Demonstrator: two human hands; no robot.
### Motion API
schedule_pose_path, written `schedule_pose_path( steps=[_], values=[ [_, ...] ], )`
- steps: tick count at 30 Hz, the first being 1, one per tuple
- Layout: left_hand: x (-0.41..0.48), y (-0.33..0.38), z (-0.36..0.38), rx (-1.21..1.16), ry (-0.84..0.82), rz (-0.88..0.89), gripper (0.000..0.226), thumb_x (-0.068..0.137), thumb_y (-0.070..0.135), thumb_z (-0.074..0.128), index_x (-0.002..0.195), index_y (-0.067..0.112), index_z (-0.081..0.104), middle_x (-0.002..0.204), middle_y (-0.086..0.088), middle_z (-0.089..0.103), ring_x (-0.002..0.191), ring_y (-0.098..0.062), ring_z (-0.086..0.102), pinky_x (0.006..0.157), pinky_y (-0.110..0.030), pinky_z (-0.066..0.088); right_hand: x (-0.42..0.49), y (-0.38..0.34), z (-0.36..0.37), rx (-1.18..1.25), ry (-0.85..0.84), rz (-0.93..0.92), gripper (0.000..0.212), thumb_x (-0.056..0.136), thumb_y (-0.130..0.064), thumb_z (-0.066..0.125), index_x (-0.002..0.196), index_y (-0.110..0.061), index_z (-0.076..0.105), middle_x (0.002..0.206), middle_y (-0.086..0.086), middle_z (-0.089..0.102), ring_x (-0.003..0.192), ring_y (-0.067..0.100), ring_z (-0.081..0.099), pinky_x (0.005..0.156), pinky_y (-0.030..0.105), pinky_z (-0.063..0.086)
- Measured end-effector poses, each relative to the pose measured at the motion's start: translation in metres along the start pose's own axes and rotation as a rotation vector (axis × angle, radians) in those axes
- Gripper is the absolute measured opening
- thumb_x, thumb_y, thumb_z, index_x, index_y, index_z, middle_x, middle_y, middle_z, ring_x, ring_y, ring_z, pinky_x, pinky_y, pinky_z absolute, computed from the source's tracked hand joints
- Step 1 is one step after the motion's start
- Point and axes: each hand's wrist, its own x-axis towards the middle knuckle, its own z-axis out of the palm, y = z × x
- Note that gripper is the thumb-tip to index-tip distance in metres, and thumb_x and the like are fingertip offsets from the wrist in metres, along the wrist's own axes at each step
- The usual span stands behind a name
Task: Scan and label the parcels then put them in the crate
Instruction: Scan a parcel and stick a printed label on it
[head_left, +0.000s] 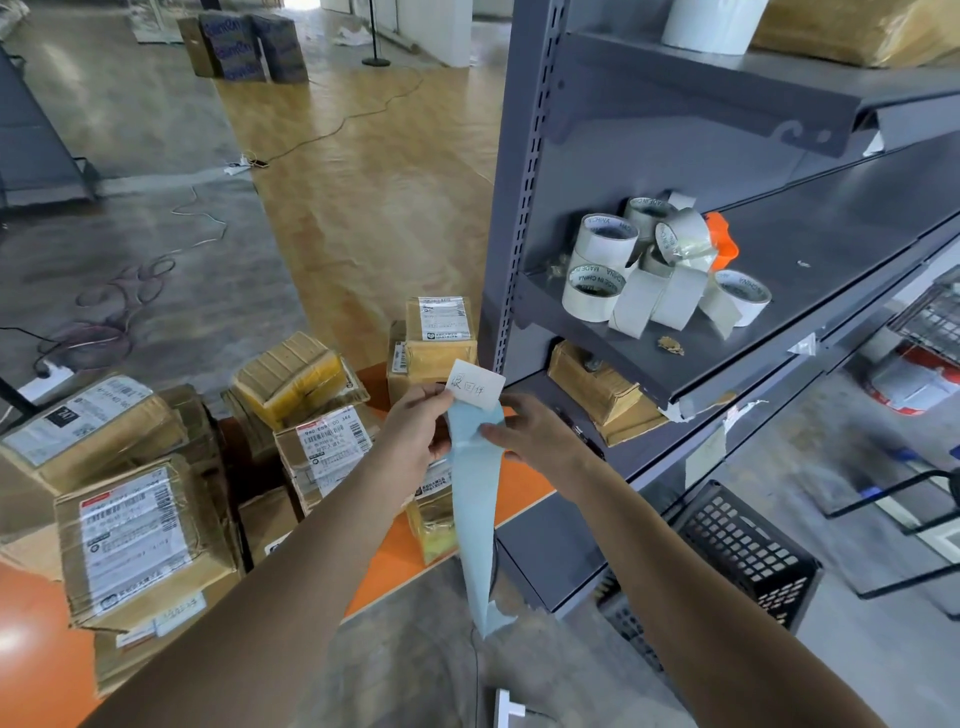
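Fingers: left hand pinches the white label; right hand pinches the blue backing strip.
Parcels: on the orange desk (crate sits right, on the floor).
Risk: a crooked peel could curl the label onto itself.

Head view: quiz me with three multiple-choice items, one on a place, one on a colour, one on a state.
1. Where do the tape rolls lie? A in a drawer; B on the grey shelf; C in a bag.
2. What colour is the backing strip below the white label? A light blue; B yellow; C red.
3. How is the white label? A crumpled; B torn in two; C flat, pinched by the left hand.
Answers: B, rolls piled on the shelf; A, the strip is pale blue; C, left hand pinches its edge, right hand pinches the strip.
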Motion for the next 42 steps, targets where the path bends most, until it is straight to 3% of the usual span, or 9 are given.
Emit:
schedule_pose_path(
  steps=[3, 8, 13, 18, 23, 27, 35, 39, 42],
  values=[
    [-0.001, 0.001, 0.003, -0.006, 0.002, -0.004, 0.007, 0.098, 0.014, 0.055, 0.103, 0.016, 0.060, 0.106, -0.010, 0.065, 0.094, -0.024, 0.061, 0.080, -0.038, 0.050, 0.001, 0.003, 0.000, -0.004, 0.043, -0.032, 0.042, 0.090, -0.019, 0.070, 0.129, -0.012, 0.056, 0.109, -0.002, 0.071, 0.095, 0.007, 0.067, 0.096, 0.035, 0.053],
    [-0.002, 0.006, 0.007, -0.008, 0.002, -0.081, 0.013, 0.098, 0.016, 0.055, 0.111, 0.016, 0.059, 0.116, -0.009, 0.066, 0.097, -0.025, 0.065, 0.062, -0.029, 0.054, 0.009, 0.008, -0.011, -0.102, 0.150, -0.072, 0.038, 0.090, -0.012, 0.068, 0.126, -0.004, 0.061, 0.112, 0.004, 0.070, 0.095, 0.014, 0.066, 0.078, 0.022, 0.051],
    [0.004, 0.008, 0.011, 0.013, 0.091, -0.061, 0.008, 0.097, 0.019, 0.059, 0.105, 0.021, 0.060, 0.107, -0.004, 0.065, 0.101, -0.023, 0.064, 0.069, -0.030, 0.050, 0.026, 0.025, -0.031, -0.425, 0.309, -0.046, 0.040, 0.089, -0.028, 0.067, 0.124, -0.012, 0.060, 0.110, 0.007, 0.067, 0.095, 0.024, 0.064, 0.082, 0.040, 0.056],
    [0.016, 0.001, 0.017, 0.003, 0.098, -0.074, 0.004, 0.097, 0.020, 0.058, 0.099, 0.021, 0.061, 0.094, -0.001, 0.067, 0.096, -0.019, 0.065, 0.071, -0.029, 0.050, 0.050, 0.049, -0.038, -0.652, 0.316, -0.022, 0.045, 0.090, -0.031, 0.063, 0.132, -0.018, 0.053, 0.115, 0.008, 0.061, 0.092, 0.024, 0.061, 0.061, 0.027, 0.043],
    [0.032, -0.016, 0.014, -0.005, 0.139, -0.109, 0.007, 0.098, 0.020, 0.055, 0.103, 0.018, 0.060, 0.096, -0.004, 0.064, 0.094, -0.021, 0.064, 0.073, -0.030, 0.050, 0.076, 0.077, -0.028, -0.817, 0.264, 0.023, 0.044, 0.091, -0.031, 0.061, 0.132, -0.018, 0.052, 0.113, 0.009, 0.063, 0.097, 0.028, 0.061, 0.081, 0.035, 0.049],
    [0.042, -0.030, 0.013, -0.032, 0.141, -0.131, 0.015, 0.099, 0.017, 0.052, 0.112, 0.017, 0.059, 0.094, -0.004, 0.062, 0.088, -0.017, 0.062, 0.069, -0.030, 0.046, 0.094, 0.100, -0.015, -0.922, 0.204, 0.012, 0.039, 0.094, -0.031, 0.061, 0.130, -0.019, 0.052, 0.120, 0.011, 0.052, 0.110, 0.031, 0.055, 0.099, 0.039, 0.040],
    [0.054, -0.043, 0.003, -0.024, 0.196, -0.171, 0.013, 0.098, 0.016, 0.052, 0.109, 0.015, 0.058, 0.096, -0.004, 0.062, 0.086, -0.018, 0.061, 0.065, -0.030, 0.045, 0.107, 0.115, 0.006, -1.095, 0.181, -0.037, 0.048, 0.096, -0.038, 0.058, 0.138, -0.017, 0.046, 0.131, 0.010, 0.053, 0.124, 0.027, 0.044, 0.100, 0.037, 0.036],
    [0.052, -0.040, 0.000, -0.030, 0.195, -0.181, 0.017, 0.098, 0.017, 0.053, 0.113, 0.016, 0.059, 0.095, -0.004, 0.063, 0.084, -0.017, 0.061, 0.067, -0.030, 0.046, 0.109, 0.111, 0.003, -0.963, 0.132, -0.010, 0.062, 0.084, -0.052, 0.069, 0.132, -0.017, 0.053, 0.127, 0.007, 0.058, 0.122, 0.025, 0.048, 0.103, 0.038, 0.035],
    [0.049, -0.035, 0.000, -0.041, 0.191, -0.178, 0.017, 0.097, 0.018, 0.055, 0.113, 0.016, 0.061, 0.095, -0.005, 0.064, 0.086, -0.018, 0.062, 0.069, -0.031, 0.046, 0.107, 0.105, -0.001, -0.666, 0.165, -0.011, 0.048, 0.086, -0.044, 0.070, 0.121, -0.012, 0.063, 0.119, 0.006, 0.065, 0.115, 0.023, 0.056, 0.096, 0.034, 0.045]
  ],
)
